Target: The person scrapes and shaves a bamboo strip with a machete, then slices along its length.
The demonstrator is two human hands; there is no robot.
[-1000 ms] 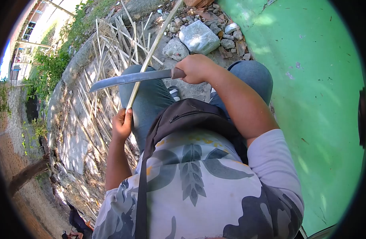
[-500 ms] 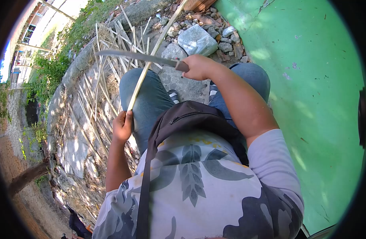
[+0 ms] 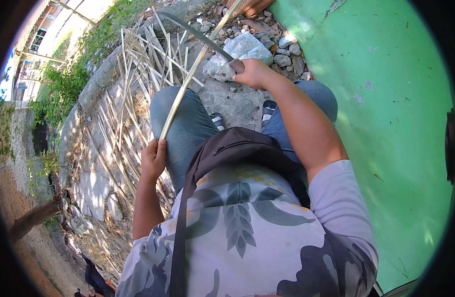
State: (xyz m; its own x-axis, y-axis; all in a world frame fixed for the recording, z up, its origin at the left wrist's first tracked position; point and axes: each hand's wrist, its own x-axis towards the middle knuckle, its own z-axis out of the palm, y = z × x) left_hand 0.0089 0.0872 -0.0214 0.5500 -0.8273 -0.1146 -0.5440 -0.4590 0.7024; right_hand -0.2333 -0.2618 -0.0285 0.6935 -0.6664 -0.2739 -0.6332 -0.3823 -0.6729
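Note:
My left hand (image 3: 154, 157) is closed around the lower end of a long, pale bamboo strip (image 3: 180, 94). The strip slants up across my left knee, and its far end reaches the top of the view near a piece of wood. In my right hand (image 3: 256, 74) is the handle of a machete, gripped in closed fingers. Its long, slightly curved blade (image 3: 198, 35) points up and left and crosses the strip in view. Whether blade and strip touch, I cannot tell.
Many cut strips (image 3: 133, 99) lie in a loose pile on the ground to my left. Ahead are a big pale stone (image 3: 248, 47), rubble and a wood piece (image 3: 248, 7). A green floor (image 3: 386, 123) spreads on the right. A black bag (image 3: 232, 148) rests on my lap.
My right hand has moved slightly forward and right, and the machete blade has swung from nearly level to a steeper upward slant, farther along the strip. My left hand has barely moved.

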